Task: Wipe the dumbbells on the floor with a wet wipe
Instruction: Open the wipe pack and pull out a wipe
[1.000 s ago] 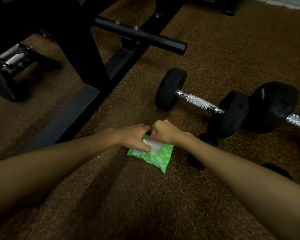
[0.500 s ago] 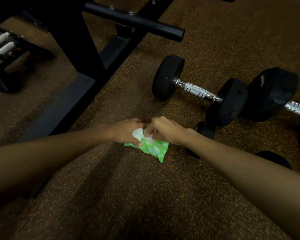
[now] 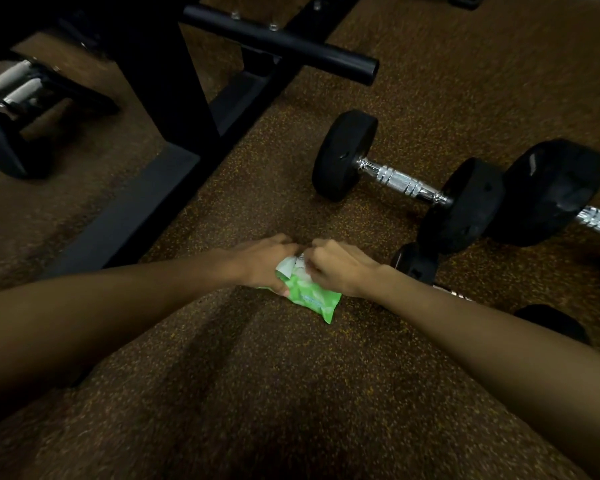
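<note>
My left hand (image 3: pixel 264 263) grips the green wet wipe pack (image 3: pixel 312 299) on the floor (image 3: pixel 291 393) near the closest dumbbell (image 3: pixel 400 183), while my right hand (image 3: pixel 342 270) fingers (image 3: pixel 321 247) pinch its white opening, so I judge all wiping remains.

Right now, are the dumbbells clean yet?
Not yet. Done: the green wipe pack lies on the floor and looks opened, with white showing at its top. In hand: the left hand holds the pack while the right hand pinches that white part. Left: no wipe is out, and the dumbbells lie untouched.
</note>
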Motion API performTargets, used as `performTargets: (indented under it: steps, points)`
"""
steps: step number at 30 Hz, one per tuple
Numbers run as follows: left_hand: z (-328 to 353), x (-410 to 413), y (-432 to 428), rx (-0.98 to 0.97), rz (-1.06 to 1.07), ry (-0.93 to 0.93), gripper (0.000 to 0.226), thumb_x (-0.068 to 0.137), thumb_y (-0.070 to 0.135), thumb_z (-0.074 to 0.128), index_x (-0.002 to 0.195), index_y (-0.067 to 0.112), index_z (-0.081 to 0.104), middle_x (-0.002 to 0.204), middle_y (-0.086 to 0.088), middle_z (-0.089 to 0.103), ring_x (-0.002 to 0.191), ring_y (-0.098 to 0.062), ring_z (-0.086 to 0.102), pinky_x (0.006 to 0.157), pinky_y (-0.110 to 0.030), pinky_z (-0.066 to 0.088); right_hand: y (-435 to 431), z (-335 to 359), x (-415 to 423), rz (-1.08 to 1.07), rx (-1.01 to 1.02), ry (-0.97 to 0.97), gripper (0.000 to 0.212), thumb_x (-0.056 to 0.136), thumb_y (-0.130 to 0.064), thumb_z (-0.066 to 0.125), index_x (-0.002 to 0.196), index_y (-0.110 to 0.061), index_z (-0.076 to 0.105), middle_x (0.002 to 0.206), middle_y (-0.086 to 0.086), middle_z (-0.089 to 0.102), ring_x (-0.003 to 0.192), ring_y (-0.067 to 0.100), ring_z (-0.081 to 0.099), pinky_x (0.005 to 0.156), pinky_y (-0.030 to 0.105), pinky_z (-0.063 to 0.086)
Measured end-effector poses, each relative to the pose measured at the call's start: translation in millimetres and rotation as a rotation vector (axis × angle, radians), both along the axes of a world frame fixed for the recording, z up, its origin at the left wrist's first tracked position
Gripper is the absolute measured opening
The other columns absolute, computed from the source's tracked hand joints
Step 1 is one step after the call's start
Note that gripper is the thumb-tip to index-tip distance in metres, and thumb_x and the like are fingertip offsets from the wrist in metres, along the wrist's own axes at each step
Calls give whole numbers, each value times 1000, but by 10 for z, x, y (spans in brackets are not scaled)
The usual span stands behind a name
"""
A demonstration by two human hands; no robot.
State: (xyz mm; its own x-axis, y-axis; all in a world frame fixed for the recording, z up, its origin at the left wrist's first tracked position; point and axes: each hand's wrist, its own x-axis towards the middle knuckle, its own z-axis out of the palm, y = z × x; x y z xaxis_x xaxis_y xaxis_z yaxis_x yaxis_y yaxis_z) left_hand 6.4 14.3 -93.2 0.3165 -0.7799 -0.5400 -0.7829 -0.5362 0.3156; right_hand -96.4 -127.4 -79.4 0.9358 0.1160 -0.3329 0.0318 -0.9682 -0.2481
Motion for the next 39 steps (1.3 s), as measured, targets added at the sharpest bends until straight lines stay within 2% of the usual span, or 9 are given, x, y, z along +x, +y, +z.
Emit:
performTargets:
  steps: [6, 13, 19, 23, 26, 29, 33, 37, 39]
  points:
    - [-24, 6, 2, -8, 11, -5, 88, 71, 42, 77, 144, 25, 30, 137, 0, 36, 121, -22, 46, 95, -41, 45, 105, -20, -1, -134, -21, 27, 30, 90, -26, 50, 108, -4, 59, 116, 16, 55, 105, 34, 56, 81, 38, 46]
    - [-66, 19, 5, -34, 30, 24, 82, 68, 41, 79, 137, 23, 39, 132, -1, 39, 117, -22, 47, 95, -41, 45, 187, -47, 22, -73, -49, -9, 29, 91, -23, 47, 111, -4, 56, 118, 15, 54, 107, 33, 55, 85, 41, 43]
    - [-54, 7, 21, -65, 37, 13, 77, 71, 39, 78, 137, 23, 41, 128, -2, 41, 114, -22, 50, 92, -36, 45, -50, -63, -50, -76, 259, -46, 11, 84, -20, 57, 84, -9, 55, 89, 4, 51, 81, 21, 54, 65, 28, 38]
    - [-52, 14, 26, -73, 28, 10, 88, 72, 38, 77, 145, 22, 31, 134, -3, 38, 119, -22, 46, 93, -33, 41, -152, -57, -113, -159, 361, -46, 10, 81, -17, 62, 80, -8, 59, 85, 2, 55, 77, 13, 51, 61, 22, 34]
    - [-64, 22, 25, -70, 29, 19, 89, 71, 38, 78, 145, 22, 32, 136, -4, 38, 121, -23, 44, 97, -35, 41, -149, -57, -43, -262, 390, -39, 13, 81, -23, 64, 84, -11, 61, 85, 1, 61, 79, 15, 56, 64, 24, 40]
    - [-68, 17, 21, -69, 26, 16, 83, 69, 39, 79, 140, 21, 39, 128, -4, 41, 116, -23, 47, 94, -36, 43, -124, -105, 32, -241, 333, 4, 25, 78, -36, 71, 90, -18, 60, 90, -2, 55, 83, 13, 53, 70, 27, 41]
    - [-78, 24, 28, -66, 34, 15, 75, 69, 40, 79, 132, 18, 45, 128, -4, 42, 114, -23, 48, 94, -41, 45, -48, -81, 34, -161, 343, -8, 8, 81, -19, 69, 87, -15, 66, 87, -1, 57, 85, 15, 58, 75, 30, 46]
    - [-98, 39, 24, -53, 42, 10, 82, 68, 41, 79, 138, 20, 41, 129, -3, 40, 117, -24, 47, 95, -43, 44, -109, 57, -13, -313, 480, 26, 5, 79, -17, 65, 75, -21, 65, 85, -1, 68, 84, 13, 61, 76, 30, 48]
    - [-109, 42, 20, -53, 53, 18, 90, 68, 40, 80, 143, 22, 35, 132, -3, 39, 119, -24, 45, 97, -43, 43, -175, 87, -44, -391, 480, 45, 5, 78, -19, 62, 75, -16, 65, 87, 2, 69, 86, 15, 61, 78, 32, 48]
